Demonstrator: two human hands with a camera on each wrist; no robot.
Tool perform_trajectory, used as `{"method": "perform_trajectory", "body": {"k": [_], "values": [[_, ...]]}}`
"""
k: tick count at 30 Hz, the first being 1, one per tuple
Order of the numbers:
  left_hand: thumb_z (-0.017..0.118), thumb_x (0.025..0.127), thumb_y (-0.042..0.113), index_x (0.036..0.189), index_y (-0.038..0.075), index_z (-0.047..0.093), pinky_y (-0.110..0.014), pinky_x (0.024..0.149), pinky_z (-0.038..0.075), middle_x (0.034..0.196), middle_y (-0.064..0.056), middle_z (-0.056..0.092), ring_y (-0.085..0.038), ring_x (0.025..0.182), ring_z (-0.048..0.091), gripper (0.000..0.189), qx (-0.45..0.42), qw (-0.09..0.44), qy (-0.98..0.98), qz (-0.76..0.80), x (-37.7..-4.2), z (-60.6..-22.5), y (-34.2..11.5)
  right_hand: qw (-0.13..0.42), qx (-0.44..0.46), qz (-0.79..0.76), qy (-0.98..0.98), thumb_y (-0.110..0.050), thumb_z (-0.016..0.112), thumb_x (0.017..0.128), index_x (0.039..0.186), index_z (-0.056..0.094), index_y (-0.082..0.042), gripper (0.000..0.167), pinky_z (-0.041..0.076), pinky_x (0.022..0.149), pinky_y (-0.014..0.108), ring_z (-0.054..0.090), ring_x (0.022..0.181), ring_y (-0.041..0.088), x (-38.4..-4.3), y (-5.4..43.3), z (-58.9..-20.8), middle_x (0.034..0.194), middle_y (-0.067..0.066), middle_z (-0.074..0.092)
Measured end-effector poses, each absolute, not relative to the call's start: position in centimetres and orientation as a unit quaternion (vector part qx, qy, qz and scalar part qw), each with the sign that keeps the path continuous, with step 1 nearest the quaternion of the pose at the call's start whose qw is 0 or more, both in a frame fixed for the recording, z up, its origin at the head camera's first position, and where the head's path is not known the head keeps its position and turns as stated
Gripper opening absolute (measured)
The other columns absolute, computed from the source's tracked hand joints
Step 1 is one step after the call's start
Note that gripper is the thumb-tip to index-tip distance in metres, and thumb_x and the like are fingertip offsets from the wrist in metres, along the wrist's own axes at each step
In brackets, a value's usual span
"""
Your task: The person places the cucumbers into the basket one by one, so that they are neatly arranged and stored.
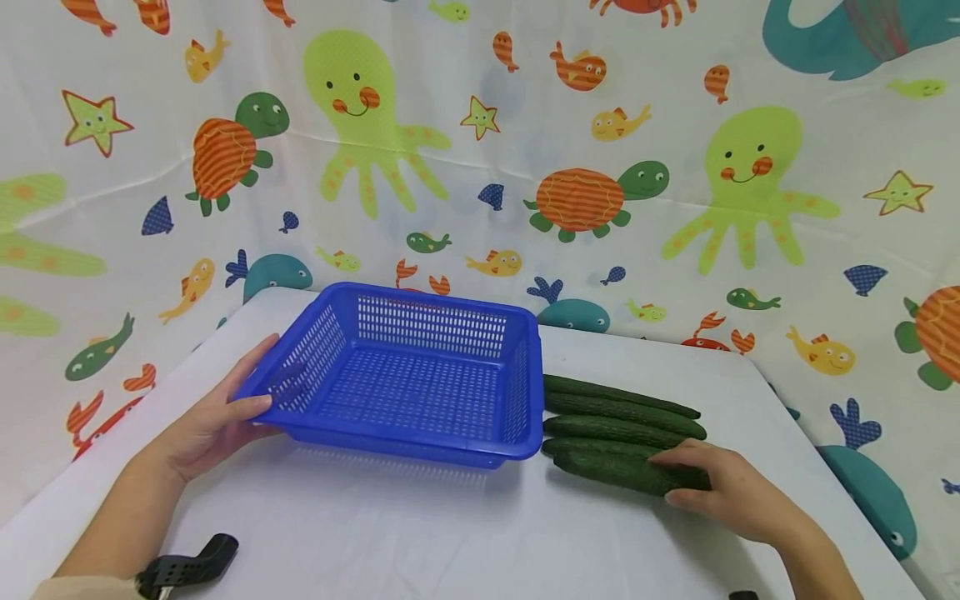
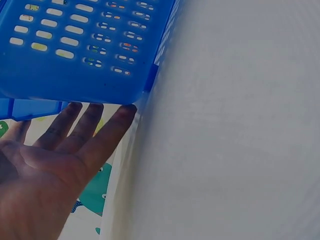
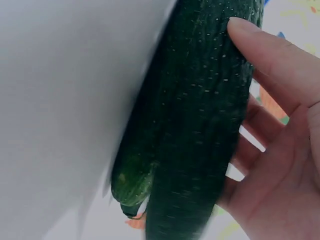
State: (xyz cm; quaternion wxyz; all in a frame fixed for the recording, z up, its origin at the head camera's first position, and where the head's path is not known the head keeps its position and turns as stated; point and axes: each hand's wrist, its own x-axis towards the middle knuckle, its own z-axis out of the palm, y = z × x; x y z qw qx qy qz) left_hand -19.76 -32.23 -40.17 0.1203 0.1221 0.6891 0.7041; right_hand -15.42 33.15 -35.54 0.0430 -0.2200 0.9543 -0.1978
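A blue plastic basket (image 1: 412, 446) with slotted walls and a mesh floor stands in the middle of the head view, with nothing inside. At its left end my left hand (image 1: 217, 417) holds it, thumb on the rim and the other fingers against the outer wall. In the left wrist view those fingers (image 2: 92, 130) reach out long to the blue wall. To the right of the basket lies a row of several dark green cucumbers (image 1: 622, 408). My right hand (image 1: 731, 492) grips the nearest cucumber (image 3: 200, 115) near its right end, thumb on the near side and fingers on the far side.
A white cloth covers the table (image 1: 420, 533). Behind and beside it hangs a curtain (image 1: 465, 167) printed with sea animals. The cucumbers' left ends come right up to the basket's right side in the head view. A black wrist device (image 1: 191, 567) sits on the left forearm.
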Motion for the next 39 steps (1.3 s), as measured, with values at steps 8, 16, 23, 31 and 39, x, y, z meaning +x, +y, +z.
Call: {"method": "perform_trajectory", "body": {"k": [8,16,23,31,39], "values": [[0.048,0.106,0.019,0.164,0.049,0.001,-0.035,0.097,0.057,0.170,-0.020,-0.011,-0.006,0.130,0.046,0.080,0.119,0.120,0.690,0.704,-19.7,-40.1,-32.2,0.031,-0.168,-0.220,0.960,-0.035,0.081,0.088,0.129,0.071,-0.025,0.043,0.054,0.087,0.031,0.057,0.112,0.009,-15.6,33.5,-35.0,0.123,-0.005,0.067],[0.048,0.106,0.019,0.164,0.049,0.002,-0.036,0.098,0.057,0.170,-0.021,-0.011,-0.007,0.131,0.045,0.079,0.124,0.118,0.695,0.699,-19.6,-40.0,-32.2,0.006,-0.147,-0.238,0.960,-0.029,0.080,0.091,0.133,0.071,-0.019,0.044,0.054,0.084,0.032,0.057,0.113,0.018,-16.0,33.8,-34.5,0.124,0.003,0.067],[0.048,0.106,0.020,0.164,0.048,0.001,-0.040,0.099,0.057,0.170,-0.020,-0.011,-0.009,0.132,0.043,0.079,0.127,0.118,0.692,0.701,-19.5,-40.0,-32.0,-0.030,-0.134,-0.244,0.960,-0.031,0.078,0.093,0.132,0.071,-0.017,0.042,0.055,0.080,0.022,0.055,0.107,0.001,-16.3,33.6,-33.8,0.128,0.008,0.068],[0.047,0.107,0.020,0.164,0.048,0.001,-0.043,0.100,0.056,0.170,-0.020,-0.011,-0.010,0.132,0.043,0.079,0.126,0.118,0.690,0.703,-19.4,-40.1,-32.1,-0.060,-0.119,-0.255,0.958,-0.030,0.078,0.094,0.133,0.071,-0.014,0.043,0.054,0.082,0.022,0.062,0.116,0.022,-16.8,32.5,-33.7,0.129,0.011,0.069],[0.047,0.106,0.020,0.164,0.050,0.003,-0.046,0.102,0.055,0.171,-0.019,-0.010,-0.015,0.136,0.037,0.078,0.123,0.114,0.696,0.699,-19.4,-40.2,-32.1,-0.060,-0.110,-0.259,0.958,-0.030,0.078,0.094,0.134,0.070,-0.014,0.044,0.053,0.087,0.026,0.061,0.121,0.033,-17.3,31.3,-33.7,0.130,0.011,0.069]]}}
